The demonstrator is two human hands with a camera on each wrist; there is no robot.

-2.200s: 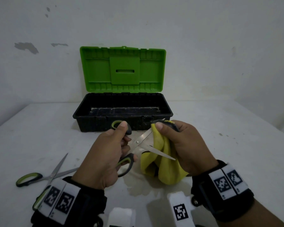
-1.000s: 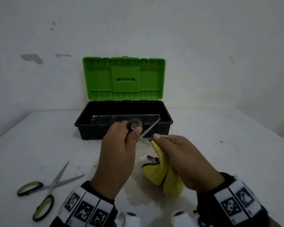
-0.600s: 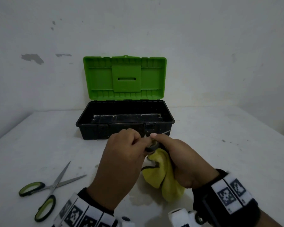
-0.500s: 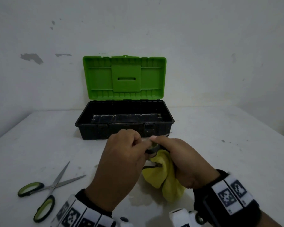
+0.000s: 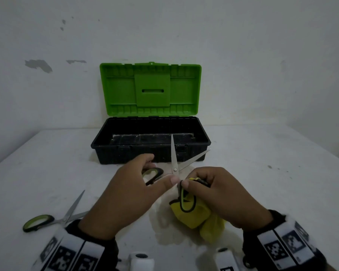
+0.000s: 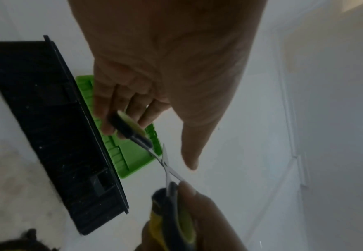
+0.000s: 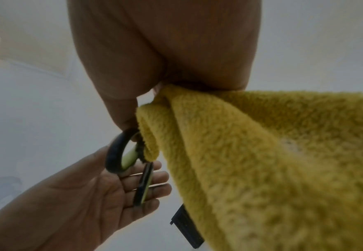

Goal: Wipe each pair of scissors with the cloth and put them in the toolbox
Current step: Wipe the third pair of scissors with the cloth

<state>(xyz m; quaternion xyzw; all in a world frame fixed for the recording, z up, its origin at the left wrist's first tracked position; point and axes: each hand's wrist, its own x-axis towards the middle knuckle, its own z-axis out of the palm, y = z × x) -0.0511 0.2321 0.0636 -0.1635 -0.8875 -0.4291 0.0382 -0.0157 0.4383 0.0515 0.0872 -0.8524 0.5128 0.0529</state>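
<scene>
A pair of green-and-black scissors (image 5: pixel 175 169) hangs in front of the toolbox (image 5: pixel 125 146), blades spread apart and pointing up and away. My right hand (image 5: pixel 196 179) grips the yellow cloth (image 5: pixel 192 218) together with one handle loop (image 7: pixel 116 152). My left hand (image 5: pixel 161 170) has straight fingers; the other handle (image 6: pixel 131 127) lies against them, and the thumb reaches toward the pivot. The black toolbox stands with its green lid (image 5: pixel 151 89) raised. A second pair of scissors (image 5: pixel 67 216) lies spread on the table at the near left, partly behind my left wrist.
The white table (image 5: pixel 262 192) meets a white wall just behind the toolbox. A damp patch on the table (image 5: pixel 164 227) lies under the cloth. Marker bands and cameras sit on both wrists at the bottom edge.
The hands were bunched together over the scissors with the cloth. Now they have drawn apart, the blades stand spread and upright, and my left hand's fingers have straightened.
</scene>
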